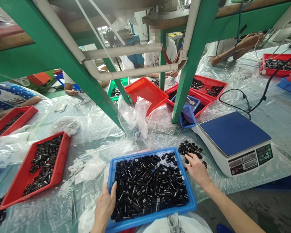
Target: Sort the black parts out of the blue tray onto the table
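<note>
A blue plastic tray [152, 217] lies in front of me, heaped with small black rectangular parts [147, 187] and a few white bits near its far edge. My left hand [104, 207] grips the tray's left rim, thumb hooked over the edge. My right hand [197, 170] sits just beyond the tray's right rim, fingers at a small loose pile of black parts [189, 149] on the plastic sheet. Whether those fingers hold a piece is hidden.
A digital bench scale [232, 142] with a blue platform stands right of the pile. Red trays of black parts lie left and ahead, on clear plastic sheeting. Green metal legs rise ahead, with several co-workers beyond them. Concrete floor shows at lower right.
</note>
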A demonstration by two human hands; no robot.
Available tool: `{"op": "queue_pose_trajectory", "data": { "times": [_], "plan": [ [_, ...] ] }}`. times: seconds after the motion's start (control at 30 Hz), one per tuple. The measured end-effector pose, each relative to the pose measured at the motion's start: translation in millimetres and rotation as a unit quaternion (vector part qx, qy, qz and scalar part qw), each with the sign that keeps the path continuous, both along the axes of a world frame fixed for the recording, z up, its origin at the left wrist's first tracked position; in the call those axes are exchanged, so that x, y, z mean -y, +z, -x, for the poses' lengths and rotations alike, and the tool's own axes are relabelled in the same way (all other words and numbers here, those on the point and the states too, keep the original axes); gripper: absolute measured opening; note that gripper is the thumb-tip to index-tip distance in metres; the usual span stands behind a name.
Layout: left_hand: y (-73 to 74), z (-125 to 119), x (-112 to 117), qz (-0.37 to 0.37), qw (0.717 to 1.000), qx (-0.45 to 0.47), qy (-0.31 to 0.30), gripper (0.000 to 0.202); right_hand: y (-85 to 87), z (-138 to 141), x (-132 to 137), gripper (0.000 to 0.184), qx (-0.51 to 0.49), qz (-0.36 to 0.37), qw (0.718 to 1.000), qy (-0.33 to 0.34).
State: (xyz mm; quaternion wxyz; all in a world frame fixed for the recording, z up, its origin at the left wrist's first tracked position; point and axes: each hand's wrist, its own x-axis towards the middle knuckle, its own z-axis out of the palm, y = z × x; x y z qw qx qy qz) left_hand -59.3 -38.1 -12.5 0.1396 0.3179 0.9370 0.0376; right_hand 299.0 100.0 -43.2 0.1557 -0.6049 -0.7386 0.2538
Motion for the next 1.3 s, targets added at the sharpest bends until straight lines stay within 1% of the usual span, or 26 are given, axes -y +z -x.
{"op": "queue_pose_trajectory", "data": {
  "times": [0.1,0.17,0.2,0.27,0.37,0.47,0.57,0.67,0.7,0.77,0.8,0.83,0.87,0.9,0.97,1.0,1.07,1.13,1.17,1.23,1.3],
  "plan": [
    [2.9,5,2,0.028,0.999,0.035,-0.008,0.051,13.6,30,13,0.032,0.021,0.009,0.993,0.118],
    [4.0,6,3,0.043,0.997,0.055,-0.012,0.053,16.9,50,18,0.037,0.087,0.037,0.976,0.198],
    [4.1,6,3,0.046,0.997,0.060,-0.012,0.053,16.8,59,19,0.041,0.124,0.053,0.966,0.222],
    [4.0,5,3,0.044,0.997,0.062,-0.013,0.053,14.2,72,19,0.044,0.174,0.080,0.954,0.232],
    [3.7,3,4,0.047,0.997,0.061,-0.013,0.052,8.2,79,16,0.042,0.181,0.107,0.955,0.210],
    [4.3,2,4,0.053,0.997,0.059,-0.008,0.053,4.0,76,15,0.038,0.161,0.135,0.956,0.204],
    [5.3,2,4,0.058,0.997,0.058,-0.007,0.053,4.0,72,14,0.034,0.114,0.149,0.963,0.192],
    [5.8,2,4,0.058,0.996,0.059,-0.014,0.052,8.5,67,9,0.026,0.048,0.160,0.971,0.170],
    [5.8,2,3,0.058,0.996,0.060,-0.016,0.053,10.4,63,6,0.022,0.018,0.167,0.973,0.159],
    [5.7,2,3,0.061,0.996,0.064,-0.017,0.054,12.9,52,-1,0.020,-0.095,0.195,0.970,0.112],
    [5.5,2,3,0.065,0.996,0.066,-0.017,0.054,12.8,45,-5,0.024,-0.171,0.212,0.959,0.074],
    [5.4,2,3,0.069,0.995,0.067,-0.016,0.054,11.4,37,-8,0.030,-0.248,0.224,0.942,0.027],
    [5.3,2,2,0.071,0.995,0.067,-0.015,0.054,8.7,28,-12,0.036,-0.310,0.230,0.922,-0.023],
    [5.1,2,2,0.074,0.995,0.067,-0.014,0.054,4.7,20,-15,0.041,-0.347,0.225,0.908,-0.070],
    [4.8,3,2,0.077,0.995,0.066,-0.015,0.054,-6.0,4,-22,0.047,-0.346,0.196,0.907,-0.137],
    [4.6,3,2,0.078,0.995,0.066,-0.015,0.053,-11.5,-3,-25,0.048,-0.331,0.183,0.912,-0.159],
    [4.2,3,2,0.078,0.995,0.064,-0.016,0.053,-20.4,-12,-31,0.047,-0.303,0.167,0.920,-0.183],
    [3.6,3,2,0.077,0.995,0.061,-0.019,0.053,-23.2,-16,-33,0.045,-0.288,0.165,0.925,-0.187],
    [3.2,3,3,0.077,0.995,0.058,-0.021,0.053,-21.9,-16,-32,0.045,-0.271,0.157,0.932,-0.185],
    [2.4,3,3,0.073,0.996,0.048,-0.028,0.053,-14.5,-13,-26,0.048,-0.218,0.114,0.954,-0.172],
    [1.6,4,4,0.071,0.996,0.041,-0.033,0.052,-3.6,-5,-13,0.046,-0.164,0.053,0.977,-0.123]
  ]
}}
